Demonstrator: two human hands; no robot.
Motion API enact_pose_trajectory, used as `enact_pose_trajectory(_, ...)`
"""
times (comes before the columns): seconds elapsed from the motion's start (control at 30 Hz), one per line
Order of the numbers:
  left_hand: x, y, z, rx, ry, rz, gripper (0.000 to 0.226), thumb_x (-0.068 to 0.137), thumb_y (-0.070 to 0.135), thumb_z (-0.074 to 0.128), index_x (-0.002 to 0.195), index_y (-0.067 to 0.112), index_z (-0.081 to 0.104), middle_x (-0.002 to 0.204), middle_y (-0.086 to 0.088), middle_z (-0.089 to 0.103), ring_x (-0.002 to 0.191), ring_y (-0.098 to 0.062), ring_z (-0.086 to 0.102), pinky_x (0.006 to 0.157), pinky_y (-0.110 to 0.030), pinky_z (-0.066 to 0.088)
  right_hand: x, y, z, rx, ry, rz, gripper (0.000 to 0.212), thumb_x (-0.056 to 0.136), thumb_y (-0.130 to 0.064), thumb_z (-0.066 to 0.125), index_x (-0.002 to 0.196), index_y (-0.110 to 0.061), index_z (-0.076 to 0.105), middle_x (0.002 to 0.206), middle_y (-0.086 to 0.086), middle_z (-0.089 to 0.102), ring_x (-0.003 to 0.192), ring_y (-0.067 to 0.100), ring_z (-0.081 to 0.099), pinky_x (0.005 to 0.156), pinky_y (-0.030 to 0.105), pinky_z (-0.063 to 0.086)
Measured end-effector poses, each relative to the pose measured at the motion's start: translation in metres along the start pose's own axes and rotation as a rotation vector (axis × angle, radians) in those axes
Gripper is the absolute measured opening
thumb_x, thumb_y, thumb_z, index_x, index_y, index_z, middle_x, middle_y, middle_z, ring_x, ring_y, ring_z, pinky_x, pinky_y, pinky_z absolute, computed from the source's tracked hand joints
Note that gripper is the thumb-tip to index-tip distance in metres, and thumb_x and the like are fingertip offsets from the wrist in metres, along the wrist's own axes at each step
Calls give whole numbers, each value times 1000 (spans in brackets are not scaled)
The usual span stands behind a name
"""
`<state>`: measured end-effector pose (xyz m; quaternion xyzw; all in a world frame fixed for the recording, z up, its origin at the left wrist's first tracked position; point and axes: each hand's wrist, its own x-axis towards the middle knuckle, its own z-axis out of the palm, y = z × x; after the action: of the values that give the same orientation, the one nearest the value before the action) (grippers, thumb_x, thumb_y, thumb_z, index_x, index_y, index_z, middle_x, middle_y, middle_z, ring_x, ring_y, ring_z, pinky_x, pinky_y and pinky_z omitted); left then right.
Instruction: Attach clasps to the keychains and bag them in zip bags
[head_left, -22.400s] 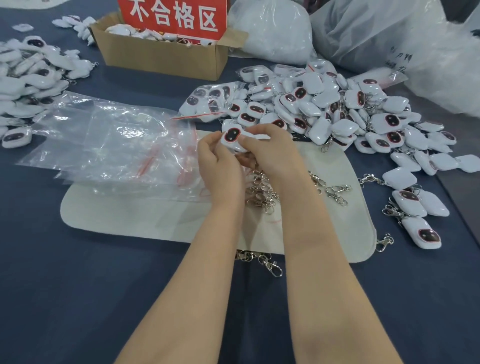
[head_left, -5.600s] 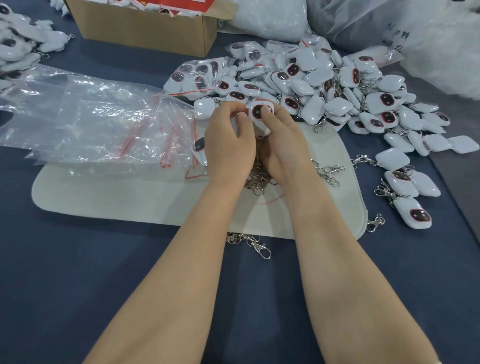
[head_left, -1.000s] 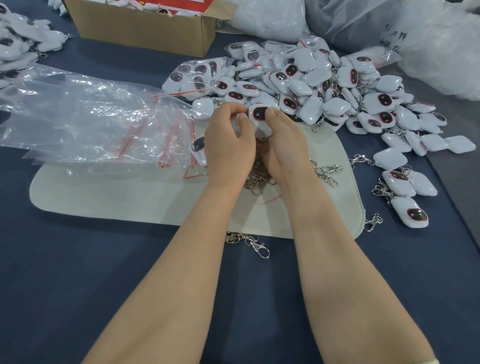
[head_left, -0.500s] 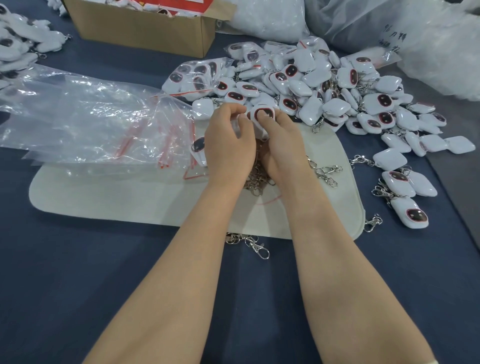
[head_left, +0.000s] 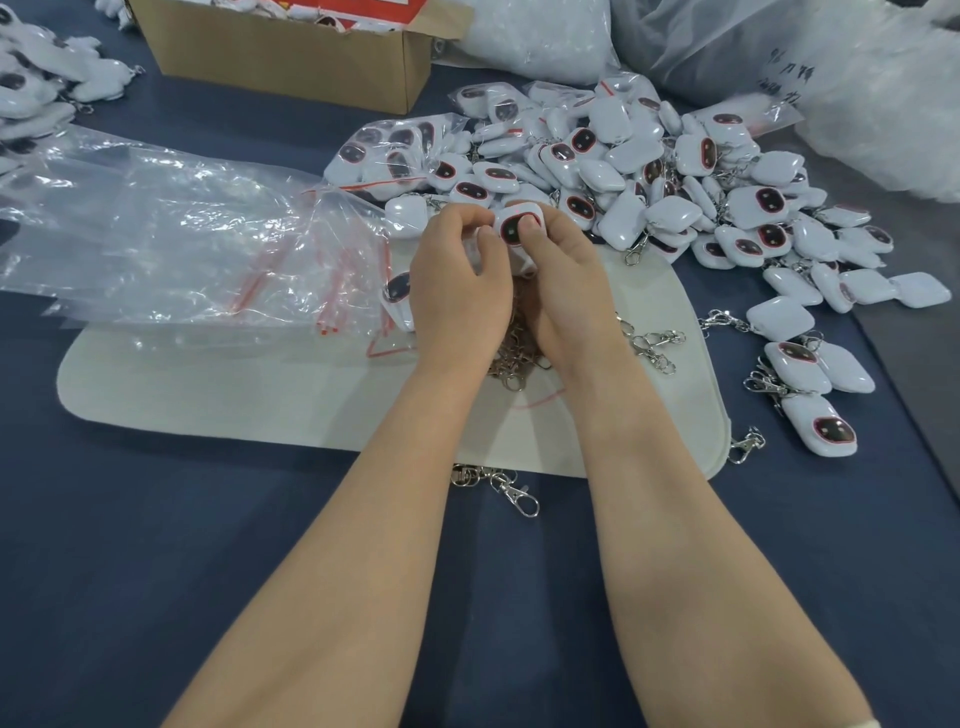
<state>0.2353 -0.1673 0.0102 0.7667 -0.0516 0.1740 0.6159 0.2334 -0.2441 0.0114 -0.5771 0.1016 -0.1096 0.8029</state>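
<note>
Both hands meet over the far edge of a pale felt mat. My right hand pinches a white keychain with a dark red-rimmed window, its thumb on the face. My left hand curls its fingers against the keychain's left side; what it pinches there is hidden. Under the hands lies a heap of metal clasps. A stack of clear zip bags with red seals lies to the left. Another keychain lies at the bags' edge beside my left hand.
A large pile of white keychains spreads behind and to the right. Loose clasps lie at the mat's near edge and others on its right. A cardboard box stands at the back, big plastic sacks behind right, more keychains far left.
The keychain has turned slightly in my fingers, and a small green light now shows in its window. Both hands stay in the same spot.
</note>
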Motion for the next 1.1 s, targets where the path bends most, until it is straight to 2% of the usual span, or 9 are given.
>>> enact_pose_trajectory(0.2, -1, -1, 1, -7, -5, 4, 13, 91, 9, 49, 92, 20, 55, 96, 3, 63, 92, -11, 57, 79, -13, 41, 0, 0, -1, 149, -10, 45, 17, 99, -1, 44, 90, -4, 59, 84, 12, 62, 83, 24, 59, 93, 45, 46)
enact_pose_trajectory(0.3, 0, -2, 1, -12, 0, 6, 13, 91, 9, 49, 92, 19, 55, 96, 2, 62, 91, -11, 57, 79, -13, 41, 0, 0, -1, 121, -24, 35, 13, 96, 4, 46, 102, 0, 56, 86, 15, 58, 84, 26, 55, 86, 42, 45)
enact_pose_trajectory(0.4, 0, -1, 0, -15, 3, 8, 13, 91, 8, 49, 92, 19, 55, 96, 1, 63, 91, -11, 57, 80, -15, 42, 0, 0, -1, 102, -36, 24, 28, 93, 10, 44, 118, 2, 53, 91, 15, 57, 89, 26, 54, 89, 40, 46)
enact_pose_trajectory(0.53, 0, -2, 0, -16, 1, -3, 13, 91, 9, 49, 95, 17, 58, 98, 1, 63, 92, -11, 57, 80, -15, 42, -1, -3, -2, 136, -98, 20, 28, 92, 14, 39, 113, 3, 54, 85, 12, 61, 77, 20, 60, 81, 33, 49)
enact_pose_trajectory(0.67, 0, -2, 1, -27, 10, -5, 14, 91, 8, 49, 93, 17, 58, 101, -1, 64, 93, -10, 57, 79, -9, 40, -2, -4, -5, 154, -98, 31, 34, 95, 10, 42, 129, 12, 46, 102, 18, 61, 83, 19, 63, 90, 36, 49)
enact_pose_trajectory(0.73, 0, -2, 1, -34, 12, 1, 14, 91, 7, 49, 92, 19, 56, 101, -1, 64, 94, -10, 57, 79, -8, 39, -2, -5, -7, 135, -119, 14, 33, 95, 10, 44, 128, 8, 47, 102, 17, 62, 87, 21, 62, 91, 35, 49)
enact_pose_trajectory(0.9, 1, -1, 2, -44, 14, -9, 12, 91, 10, 49, 93, 21, 54, 100, -1, 65, 96, -13, 59, 81, -14, 43, -2, -8, -11, 192, -166, 14, 27, 97, 5, 45, 115, -13, 56, 88, 4, 70, 78, 14, 67, 81, 28, 54)
enact_pose_trajectory(1.03, 0, -1, 1, -44, 15, -11, 13, 91, 10, 49, 93, 21, 54, 98, 1, 64, 96, -13, 59, 81, -13, 44, -2, -8, -10, 177, -151, 32, 29, 95, 8, 43, 120, -3, 54, 90, 8, 68, 75, 14, 68, 73, 23, 55)
enact_pose_trajectory(1.1, 0, -1, 1, -43, 14, -10, 13, 91, 9, 49, 93, 20, 54, 98, 1, 64, 96, -13, 59, 83, -17, 44, -3, -8, -9, 182, -151, 41, 31, 94, 11, 42, 122, 1, 52, 92, 11, 67, 78, 17, 67, 76, 25, 54)
